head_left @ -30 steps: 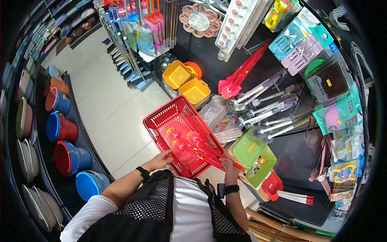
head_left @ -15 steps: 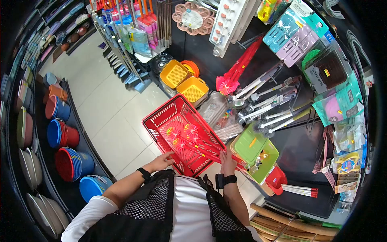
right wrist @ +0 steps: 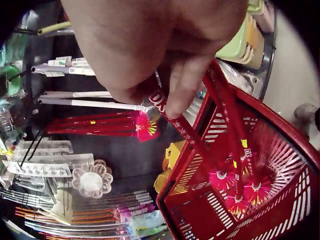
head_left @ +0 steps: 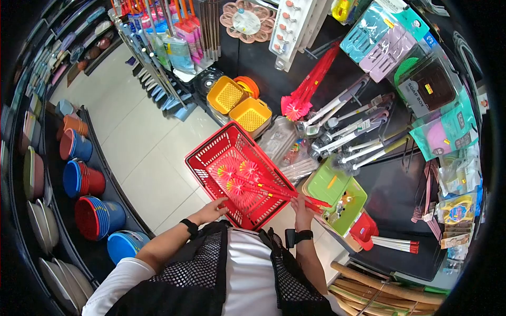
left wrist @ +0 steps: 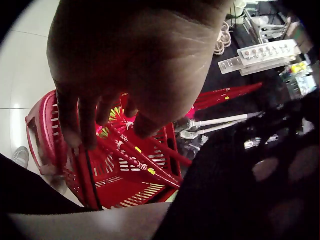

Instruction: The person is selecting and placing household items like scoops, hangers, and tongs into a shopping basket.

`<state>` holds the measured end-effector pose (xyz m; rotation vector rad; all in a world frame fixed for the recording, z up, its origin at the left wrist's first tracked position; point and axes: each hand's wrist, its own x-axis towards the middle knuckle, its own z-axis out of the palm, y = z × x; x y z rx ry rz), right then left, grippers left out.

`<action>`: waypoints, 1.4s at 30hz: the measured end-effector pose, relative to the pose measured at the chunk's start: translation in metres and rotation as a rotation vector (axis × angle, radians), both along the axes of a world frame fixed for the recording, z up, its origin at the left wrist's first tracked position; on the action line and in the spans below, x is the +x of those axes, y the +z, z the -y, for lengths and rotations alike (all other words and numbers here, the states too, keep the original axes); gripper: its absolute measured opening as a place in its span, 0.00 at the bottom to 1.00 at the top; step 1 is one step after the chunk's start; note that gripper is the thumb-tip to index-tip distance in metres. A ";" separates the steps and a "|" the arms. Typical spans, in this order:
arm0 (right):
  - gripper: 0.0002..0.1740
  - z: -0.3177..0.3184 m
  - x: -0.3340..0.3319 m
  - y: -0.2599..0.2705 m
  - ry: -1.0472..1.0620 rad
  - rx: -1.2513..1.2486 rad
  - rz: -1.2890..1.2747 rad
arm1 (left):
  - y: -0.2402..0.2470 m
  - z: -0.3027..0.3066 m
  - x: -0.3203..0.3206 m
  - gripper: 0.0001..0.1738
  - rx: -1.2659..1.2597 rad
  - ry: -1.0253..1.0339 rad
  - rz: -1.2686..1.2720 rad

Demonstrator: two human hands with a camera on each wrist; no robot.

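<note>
In the head view my right hand [head_left: 302,210] holds a long red brush handle [head_left: 319,202] over the right end of a red shopping basket [head_left: 253,217]. The right wrist view shows its thumb and fingers pinching one handle [right wrist: 186,131]. Several such brushes, with round pink and yellow bristle heads [right wrist: 221,181], lie with their heads inside the basket [right wrist: 280,107], handles slanting over its rim. At the near left side of the basket is my left hand [head_left: 212,210], its loosely bent fingers [left wrist: 87,127] overlapping the rim in the left wrist view and gripping no brush.
More red brushes [head_left: 311,87] and white-handled brushes [head_left: 340,116] hang on the display at right. A green box [head_left: 342,203] and yellow baskets [head_left: 250,117] stand beside the shopping basket. Buckets [head_left: 87,179] line the left shelf; tiled floor [head_left: 153,152] lies between.
My right hand has shifted slightly up along the basket end with the handle, whose end now points further right. My left hand stays at the rim. The head view has turned slightly.
</note>
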<state>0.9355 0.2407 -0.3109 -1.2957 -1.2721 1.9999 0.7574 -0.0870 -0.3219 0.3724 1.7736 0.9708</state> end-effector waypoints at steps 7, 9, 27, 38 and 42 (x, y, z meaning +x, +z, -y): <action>0.24 0.001 -0.008 -0.007 -0.002 -0.042 0.001 | 0.000 -0.002 0.001 0.36 -0.039 -0.001 -0.027; 0.31 -0.002 -0.014 -0.016 0.051 -0.138 0.055 | 0.000 -0.002 0.002 0.36 -0.064 -0.016 -0.025; 0.28 0.027 0.037 -0.083 0.601 -0.092 0.622 | -0.074 0.023 -0.012 0.38 -0.233 0.009 -0.289; 0.18 0.035 0.022 -0.115 0.665 0.357 0.541 | -0.032 0.004 -0.014 0.31 -0.348 -0.205 -0.324; 0.16 0.039 0.016 -0.098 0.661 0.544 0.671 | -0.052 0.014 -0.007 0.32 -0.256 -0.177 -0.235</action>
